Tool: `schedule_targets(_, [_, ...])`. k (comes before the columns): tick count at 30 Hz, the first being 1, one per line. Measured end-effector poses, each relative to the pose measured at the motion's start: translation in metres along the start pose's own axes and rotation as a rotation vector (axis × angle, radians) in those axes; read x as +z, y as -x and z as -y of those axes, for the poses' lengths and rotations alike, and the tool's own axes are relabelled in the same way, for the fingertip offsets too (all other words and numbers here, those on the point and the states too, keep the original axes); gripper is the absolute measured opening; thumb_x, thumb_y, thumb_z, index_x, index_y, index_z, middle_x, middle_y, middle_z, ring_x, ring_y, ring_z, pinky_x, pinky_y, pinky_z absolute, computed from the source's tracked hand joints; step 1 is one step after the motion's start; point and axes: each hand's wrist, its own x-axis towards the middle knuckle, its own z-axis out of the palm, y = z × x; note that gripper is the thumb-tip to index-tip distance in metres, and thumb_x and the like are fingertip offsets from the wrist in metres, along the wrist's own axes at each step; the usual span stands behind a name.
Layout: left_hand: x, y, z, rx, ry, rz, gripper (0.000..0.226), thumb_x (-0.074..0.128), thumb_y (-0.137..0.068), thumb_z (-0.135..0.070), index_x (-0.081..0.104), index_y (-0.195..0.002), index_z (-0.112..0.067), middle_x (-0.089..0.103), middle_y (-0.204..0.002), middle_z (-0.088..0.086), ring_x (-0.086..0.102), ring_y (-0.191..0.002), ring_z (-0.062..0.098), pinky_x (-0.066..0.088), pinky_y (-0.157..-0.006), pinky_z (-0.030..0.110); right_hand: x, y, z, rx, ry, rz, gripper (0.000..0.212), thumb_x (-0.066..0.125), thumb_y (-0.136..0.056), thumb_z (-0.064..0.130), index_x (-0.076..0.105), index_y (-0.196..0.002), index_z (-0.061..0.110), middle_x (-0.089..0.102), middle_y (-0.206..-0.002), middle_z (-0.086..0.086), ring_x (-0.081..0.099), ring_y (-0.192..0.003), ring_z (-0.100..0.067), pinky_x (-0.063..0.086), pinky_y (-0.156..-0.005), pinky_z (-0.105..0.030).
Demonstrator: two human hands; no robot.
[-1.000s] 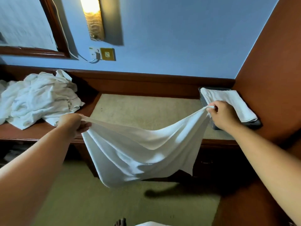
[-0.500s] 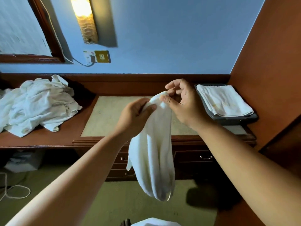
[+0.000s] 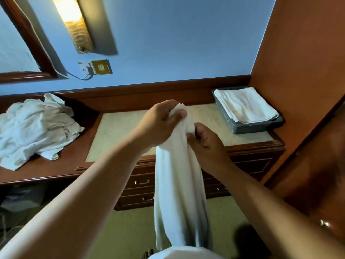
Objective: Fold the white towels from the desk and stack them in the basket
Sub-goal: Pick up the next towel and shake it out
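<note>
A white towel (image 3: 179, 187) hangs doubled lengthwise in front of the desk (image 3: 119, 131). My left hand (image 3: 160, 124) grips its top end, thumb pressed on the cloth. Just below, my right hand (image 3: 205, 144) pinches the towel's right edge. A heap of unfolded white towels (image 3: 35, 128) lies on the left part of the desk. At the desk's right end a grey plastic basket (image 3: 240, 126) holds a folded white towel (image 3: 246, 105).
Drawers with metal handles (image 3: 141, 182) sit under the desk. A brown wooden wardrobe (image 3: 306, 90) closes off the right side. On the blue wall are a lit lamp (image 3: 72, 21), a socket (image 3: 100, 67) and a mirror frame. Green carpet lies below.
The towel was spread wide between both hands a second ago. The hands came together in the middle; now the left holds the top and the right has slid down the edge.
</note>
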Motion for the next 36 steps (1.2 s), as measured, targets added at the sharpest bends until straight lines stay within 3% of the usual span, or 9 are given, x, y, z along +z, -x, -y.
schedule_targets(7, [-0.021,-0.034,0.012,-0.114,0.102,-0.310,0.017,0.060,-0.095,-0.035,0.065,-0.079,-0.032,0.058,-0.070,-0.013,0.053,-0.071,0.011,0.044,-0.065,0.031,-0.011,0.039,-0.108,0.334,0.178,0.286,0.027,0.067,-0.090,0.047,0.068,-0.114,0.035,0.074,-0.110,0.010,0.068,-0.104,-0.006,0.055,-0.096,-0.036])
schedule_targets(11, [-0.053,-0.041,0.038,-0.187,-0.023,-0.471,0.015,0.056,-0.096,-0.036,0.067,-0.089,-0.027,0.058,-0.072,-0.011,0.053,-0.069,0.008,0.045,-0.062,0.024,-0.045,0.061,-0.179,0.596,0.547,0.276,0.039,0.073,-0.088,0.045,0.068,-0.117,0.020,0.070,-0.099,0.007,0.068,-0.090,-0.012,0.056,-0.086,-0.034])
schedule_targets(14, [-0.083,-0.038,0.062,-0.267,-0.132,-0.585,0.015,0.052,-0.099,-0.032,0.065,-0.094,-0.029,0.059,-0.078,-0.010,0.051,-0.069,0.004,0.042,-0.057,0.013,-0.072,0.059,-0.194,0.602,0.809,0.328,0.041,0.072,-0.084,0.053,0.070,-0.103,0.017,0.068,-0.095,0.004,0.065,-0.084,-0.014,0.054,-0.077,-0.033])
schedule_targets(18, [-0.120,-0.028,0.093,-0.405,-0.187,-0.766,0.020,0.048,-0.095,-0.033,0.062,-0.083,-0.026,0.058,-0.081,-0.003,0.053,-0.080,0.017,0.043,-0.073,0.029,-0.114,0.042,-0.189,0.531,1.077,0.376,0.042,0.064,-0.082,0.068,0.056,-0.075,0.027,0.056,-0.087,0.011,0.059,-0.087,-0.019,0.043,-0.075,-0.033])
schedule_targets(23, [-0.156,-0.011,0.114,-0.577,-0.181,-0.900,0.031,0.045,-0.094,-0.046,0.052,-0.071,-0.025,0.048,-0.072,-0.005,0.050,-0.079,0.019,0.045,-0.073,0.033,-0.178,0.029,-0.200,0.609,1.387,0.265,0.046,0.041,-0.098,0.061,0.069,-0.104,0.024,0.068,-0.115,0.000,0.061,-0.112,-0.023,0.041,-0.091,-0.034])
schedule_targets(27, [-0.135,-0.020,0.100,-0.492,-0.201,-0.737,0.029,0.050,-0.100,-0.040,0.055,-0.077,-0.024,0.051,-0.072,-0.008,0.051,-0.076,0.017,0.043,-0.071,0.031,-0.169,-0.003,-0.200,0.737,1.352,0.065,0.047,0.031,-0.105,0.045,0.067,-0.120,0.018,0.064,-0.126,-0.009,0.057,-0.120,-0.029,0.038,-0.099,-0.041])
schedule_targets(30, [-0.114,-0.025,0.088,-0.384,-0.166,-0.620,0.027,0.054,-0.092,-0.045,0.061,-0.086,-0.020,0.056,-0.072,-0.004,0.051,-0.068,0.016,0.044,-0.064,0.033,-0.128,-0.026,-0.175,0.607,1.269,0.046,0.031,0.048,-0.101,0.042,0.071,-0.100,0.021,0.069,-0.114,-0.009,0.063,-0.107,-0.031,0.046,-0.090,-0.038])
schedule_targets(33, [-0.079,-0.024,0.061,-0.292,-0.070,-0.472,0.012,0.055,-0.098,-0.028,0.062,-0.097,-0.018,0.056,-0.077,-0.001,0.050,-0.063,0.012,0.043,-0.056,0.028,-0.080,-0.028,-0.132,0.491,0.946,0.101,0.017,0.068,-0.090,0.044,0.061,-0.090,0.028,0.068,-0.101,0.000,0.064,-0.094,-0.025,0.048,-0.079,-0.030])
schedule_targets(36, [-0.040,-0.024,0.024,-0.272,0.158,-0.228,0.018,0.052,-0.103,-0.009,0.060,-0.119,-0.011,0.059,-0.089,0.009,0.062,-0.067,0.024,0.059,-0.057,0.039,-0.024,-0.019,-0.070,0.393,0.386,0.247,0.043,0.080,-0.075,0.053,0.058,-0.108,0.036,0.067,-0.095,0.010,0.067,-0.090,-0.011,0.054,-0.079,-0.028])
